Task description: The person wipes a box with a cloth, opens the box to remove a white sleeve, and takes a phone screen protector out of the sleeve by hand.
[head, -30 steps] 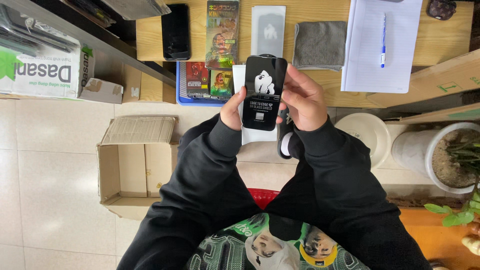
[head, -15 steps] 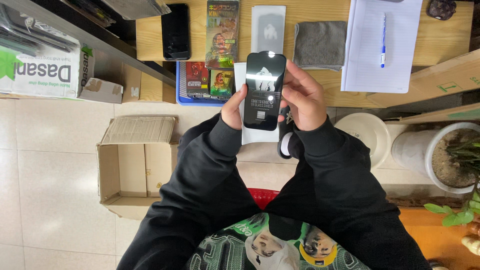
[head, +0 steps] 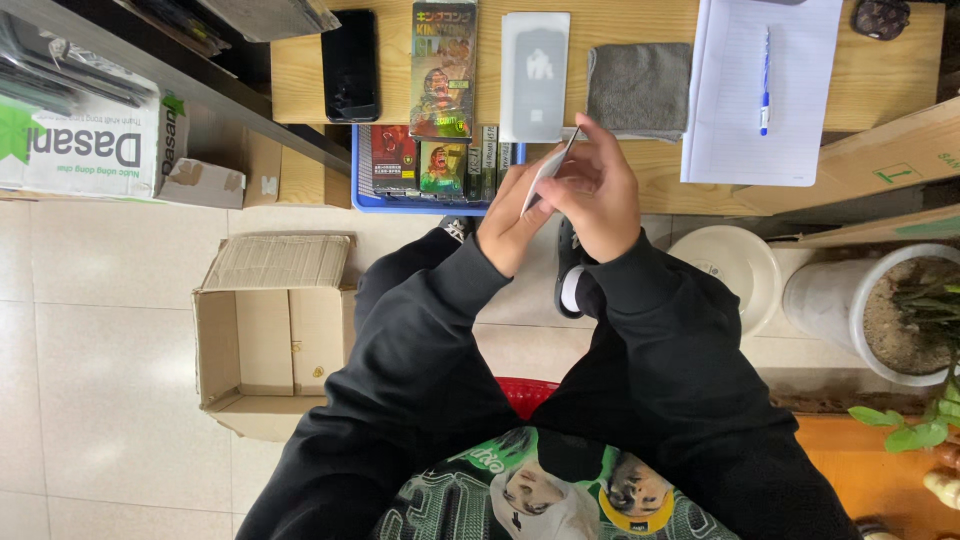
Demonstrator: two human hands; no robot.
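A thin flat packet (head: 548, 170), seen nearly edge-on and pale on its visible face, is being held between both hands just in front of the bench (head: 300, 80) edge. The grip of the left hand (head: 515, 220) is being closed narrowly on the packet's lower part, while the grip of the right hand (head: 595, 195) is being curled over it from the 3 o'clock side; the fingertips there are being hidden by the packet and knuckles, so the exact pinch cannot be told. The packet's front is being turned away, and its print is not readable.

At 12 o'clock from the hands, a white flat sleeve (head: 534, 75) is lying on the bench; a grey cloth (head: 640, 88) is lying at 1 o'clock, a notepad (head: 765, 90) with a blue pen (head: 765, 80) at 2 o'clock. A colourful box (head: 442, 70) and a black phone (head: 350, 65) are lying at 11 o'clock. A blue tray (head: 360, 195) of packets is being partly covered by the left hand. An open cardboard box (head: 270, 335) is standing on the floor at 8 o'clock.
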